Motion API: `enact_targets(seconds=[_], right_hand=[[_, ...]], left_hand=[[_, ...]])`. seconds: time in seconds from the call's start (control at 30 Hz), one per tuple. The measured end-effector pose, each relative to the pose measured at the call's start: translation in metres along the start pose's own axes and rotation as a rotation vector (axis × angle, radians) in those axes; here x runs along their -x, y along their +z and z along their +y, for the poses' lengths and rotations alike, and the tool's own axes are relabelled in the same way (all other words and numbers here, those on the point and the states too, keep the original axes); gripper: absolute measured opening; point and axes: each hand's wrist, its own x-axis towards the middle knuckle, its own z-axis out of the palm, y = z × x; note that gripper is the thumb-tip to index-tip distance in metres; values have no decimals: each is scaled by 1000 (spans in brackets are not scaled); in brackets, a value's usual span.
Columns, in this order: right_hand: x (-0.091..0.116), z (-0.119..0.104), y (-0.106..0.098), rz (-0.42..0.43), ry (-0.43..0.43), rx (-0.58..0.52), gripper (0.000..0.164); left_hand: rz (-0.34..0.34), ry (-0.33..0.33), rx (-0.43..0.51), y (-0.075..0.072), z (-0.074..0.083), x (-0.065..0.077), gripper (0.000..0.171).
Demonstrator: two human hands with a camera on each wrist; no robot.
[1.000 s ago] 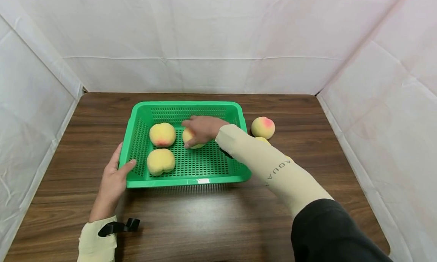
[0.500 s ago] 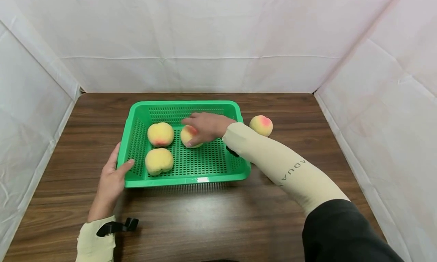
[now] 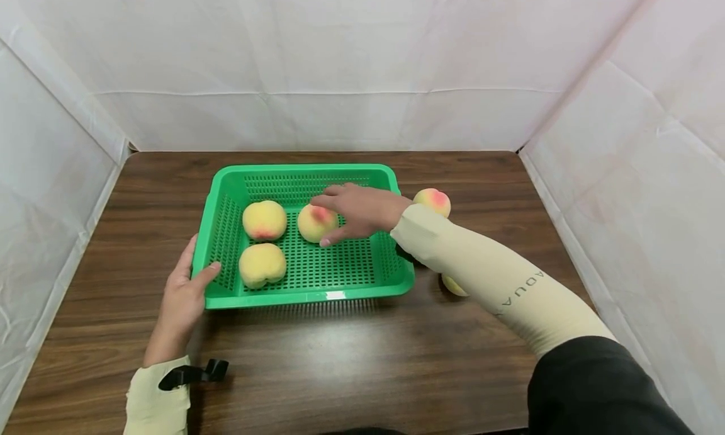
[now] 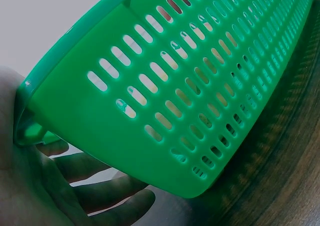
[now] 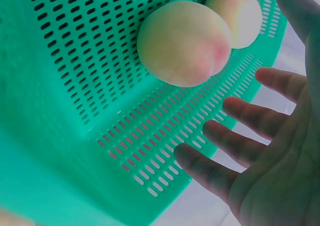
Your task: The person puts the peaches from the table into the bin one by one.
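While the left end of the green rectangular plastic basket with slotted walls (image 3: 306,297) is held by the left hand (image 3: 184,296), thumb over the rim, nothing is gripped by the right hand (image 3: 365,209), which is spread above the basket floor. What probably matters most: the round yellow peach with a red-blushed top (image 3: 313,225) is set in the basket, just left of the right hand, with two more yellow peaches (image 3: 264,221) placed farther left. The basket's long axis is laid left to right, and past its right end a loose pink-topped peach (image 3: 432,199) and a half-hidden yellow one (image 3: 453,285) are seen on the brown wood-grain surface (image 3: 340,372), so they're more easily reached by the right arm. Contact with the red-blushed peach can't be ruled out from the head view, but in the right wrist view a gap is shown between fingertips and fruit. Only in the left wrist view are the left hand's fingers (image 4: 110,193) seen, stretched along the basket's outside.
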Motion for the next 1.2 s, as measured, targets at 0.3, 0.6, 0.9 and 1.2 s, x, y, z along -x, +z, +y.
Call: enact_targets(seconds=[0.3, 0.6, 0.9, 1.2], right_hand=[[39, 12, -1, 70, -23, -5, 85], [80, 29, 7, 163, -44, 37, 85], [131, 54, 21, 252, 72, -102, 87], [172, 88, 58, 325, 253, -297, 96]], left_hand=[[4, -1, -6, 0, 0, -1, 63], [5, -7, 3, 1, 2, 0, 63], [5, 9, -4, 2, 2, 0, 62], [5, 17, 22, 1, 0, -1, 62]])
